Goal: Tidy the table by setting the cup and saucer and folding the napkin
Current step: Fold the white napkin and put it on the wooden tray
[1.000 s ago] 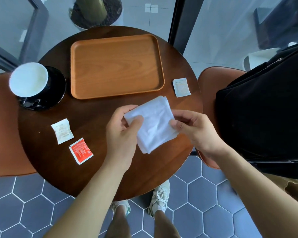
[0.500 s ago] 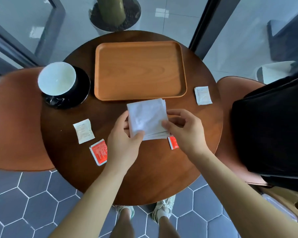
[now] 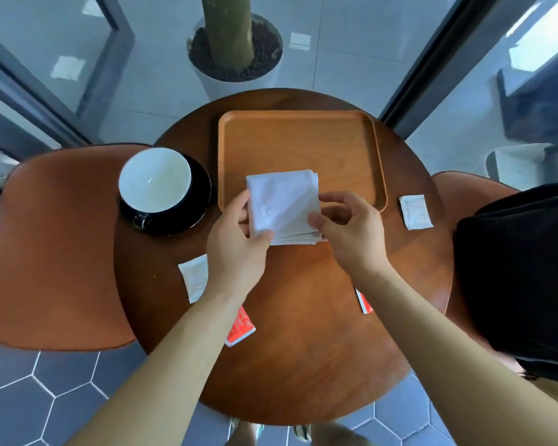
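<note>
Folded napkin [image 3: 282, 204] over tray [image 3: 297, 140] near edge: soft, light, layers likely to splay. Pinched at left corner by left hand [image 3: 236, 249], right edge by right hand [image 3: 348, 233]. Grip all layers.

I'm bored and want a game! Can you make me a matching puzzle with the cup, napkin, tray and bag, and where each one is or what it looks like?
Things:
1 cup
2 napkin
3 tray
4 bag

Clues:
A pinched by the left hand and right hand
B on a chair
C on the black saucer
D light wood, at the far side of the table

Pairs: 1-C, 2-A, 3-D, 4-B
</note>
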Action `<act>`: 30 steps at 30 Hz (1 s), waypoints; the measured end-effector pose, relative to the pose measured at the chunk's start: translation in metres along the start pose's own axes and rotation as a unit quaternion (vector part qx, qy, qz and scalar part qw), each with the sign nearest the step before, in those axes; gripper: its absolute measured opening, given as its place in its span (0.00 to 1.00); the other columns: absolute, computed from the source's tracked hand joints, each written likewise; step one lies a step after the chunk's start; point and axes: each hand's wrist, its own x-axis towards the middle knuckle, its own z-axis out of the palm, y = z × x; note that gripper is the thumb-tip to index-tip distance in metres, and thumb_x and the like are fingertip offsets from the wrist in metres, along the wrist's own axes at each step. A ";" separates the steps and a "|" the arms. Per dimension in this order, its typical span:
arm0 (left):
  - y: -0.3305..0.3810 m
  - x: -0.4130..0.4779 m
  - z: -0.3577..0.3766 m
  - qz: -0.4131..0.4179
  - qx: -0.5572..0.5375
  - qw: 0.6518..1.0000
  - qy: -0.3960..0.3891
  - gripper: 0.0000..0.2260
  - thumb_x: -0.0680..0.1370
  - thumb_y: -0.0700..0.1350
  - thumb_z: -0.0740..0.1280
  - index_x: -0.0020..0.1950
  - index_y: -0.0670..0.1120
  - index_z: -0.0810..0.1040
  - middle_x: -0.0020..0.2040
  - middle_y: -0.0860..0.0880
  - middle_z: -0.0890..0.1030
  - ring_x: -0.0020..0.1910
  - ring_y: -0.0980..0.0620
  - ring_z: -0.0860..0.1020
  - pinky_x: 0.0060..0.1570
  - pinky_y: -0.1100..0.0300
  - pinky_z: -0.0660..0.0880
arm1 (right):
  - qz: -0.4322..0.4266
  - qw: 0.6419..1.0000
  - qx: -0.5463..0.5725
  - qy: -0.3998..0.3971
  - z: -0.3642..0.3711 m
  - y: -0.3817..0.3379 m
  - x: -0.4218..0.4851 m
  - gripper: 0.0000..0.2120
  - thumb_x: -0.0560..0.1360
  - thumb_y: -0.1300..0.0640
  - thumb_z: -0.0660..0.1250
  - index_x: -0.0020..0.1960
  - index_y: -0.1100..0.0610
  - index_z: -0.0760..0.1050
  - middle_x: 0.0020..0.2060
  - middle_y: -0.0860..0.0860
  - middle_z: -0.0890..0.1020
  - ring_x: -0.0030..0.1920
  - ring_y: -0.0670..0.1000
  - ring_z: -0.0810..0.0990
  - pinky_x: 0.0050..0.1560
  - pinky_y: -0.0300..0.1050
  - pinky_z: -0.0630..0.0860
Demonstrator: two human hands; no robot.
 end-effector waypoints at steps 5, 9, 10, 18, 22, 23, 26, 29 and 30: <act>0.011 0.028 0.003 0.023 0.041 0.999 0.008 0.31 0.75 0.37 0.72 0.76 0.52 0.69 0.66 0.53 0.79 0.63 0.52 0.79 0.64 0.50 0.77 | -0.005 1.000 0.003 0.016 0.008 -0.005 0.025 0.14 0.71 0.59 0.75 0.47 0.41 0.77 0.37 0.43 0.86 0.36 0.46 0.85 0.41 0.52 0.83; 0.016 0.054 0.013 0.047 0.109 0.992 0.028 0.29 0.77 0.40 0.71 0.77 0.50 0.67 0.70 0.50 0.77 0.67 0.49 0.76 0.67 0.52 0.74 | -0.017 1.000 -0.023 0.000 0.015 -0.003 0.061 0.11 0.72 0.55 0.74 0.48 0.41 0.77 0.37 0.41 0.85 0.36 0.44 0.84 0.40 0.49 0.83; 0.017 0.059 0.016 0.053 0.126 0.990 0.037 0.29 0.78 0.41 0.71 0.77 0.49 0.67 0.69 0.50 0.77 0.67 0.49 0.76 0.67 0.55 0.74 | -0.022 0.999 -0.039 -0.001 0.017 -0.002 0.070 0.10 0.72 0.54 0.74 0.49 0.41 0.77 0.36 0.41 0.85 0.36 0.44 0.84 0.39 0.45 0.81; 0.010 0.079 0.024 0.083 0.329 0.940 0.029 0.26 0.78 0.42 0.70 0.75 0.43 0.68 0.60 0.41 0.76 0.58 0.42 0.77 0.55 0.51 0.74 | -0.097 0.981 -0.151 -0.069 0.032 0.009 0.105 0.13 0.74 0.56 0.71 0.58 0.54 0.78 0.40 0.44 0.81 0.38 0.46 0.82 0.41 0.45 0.80; 0.006 0.070 0.017 0.213 0.405 0.888 0.040 0.14 0.72 0.40 0.77 0.56 0.40 0.82 0.54 0.40 0.78 0.51 0.39 0.79 0.46 0.47 0.79 | -0.208 0.947 -0.239 -0.055 0.027 0.017 0.096 0.20 0.72 0.58 0.74 0.63 0.55 0.77 0.55 0.51 0.76 0.50 0.54 0.77 0.47 0.47 0.77; 0.005 0.070 0.015 0.244 0.416 0.876 0.036 0.12 0.71 0.40 0.77 0.52 0.40 0.83 0.53 0.40 0.79 0.50 0.39 0.79 0.45 0.46 0.79 | -0.255 0.929 -0.262 -0.054 0.025 0.019 0.094 0.19 0.71 0.59 0.75 0.61 0.57 0.78 0.56 0.53 0.76 0.51 0.56 0.75 0.47 0.46 0.75; 0.000 0.072 0.014 0.289 0.437 0.852 -0.004 0.09 0.70 0.39 0.78 0.47 0.40 0.83 0.49 0.42 0.79 0.50 0.39 0.79 0.45 0.47 0.77 | -0.350 0.886 -0.297 -0.073 0.022 0.024 0.088 0.10 0.71 0.62 0.75 0.52 0.59 0.81 0.53 0.55 0.79 0.48 0.59 0.74 0.44 0.50 0.76; 0.000 0.074 0.015 0.298 0.437 0.849 -0.019 0.05 0.71 0.36 0.75 0.46 0.40 0.82 0.46 0.42 0.79 0.48 0.39 0.79 0.45 0.47 0.76 | -0.350 0.874 -0.319 -0.110 0.022 0.025 0.088 0.03 0.74 0.64 0.72 0.48 0.61 0.81 0.50 0.55 0.80 0.46 0.60 0.75 0.39 0.56 0.78; 0.000 0.074 0.015 0.298 0.437 0.849 -0.020 0.04 0.71 0.35 0.73 0.45 0.40 0.82 0.45 0.43 0.79 0.46 0.39 0.79 0.44 0.48 0.76 | -0.342 0.873 -0.327 -0.121 0.022 0.024 0.088 0.03 0.74 0.64 0.71 0.48 0.62 0.81 0.50 0.55 0.80 0.47 0.60 0.75 0.38 0.57 0.78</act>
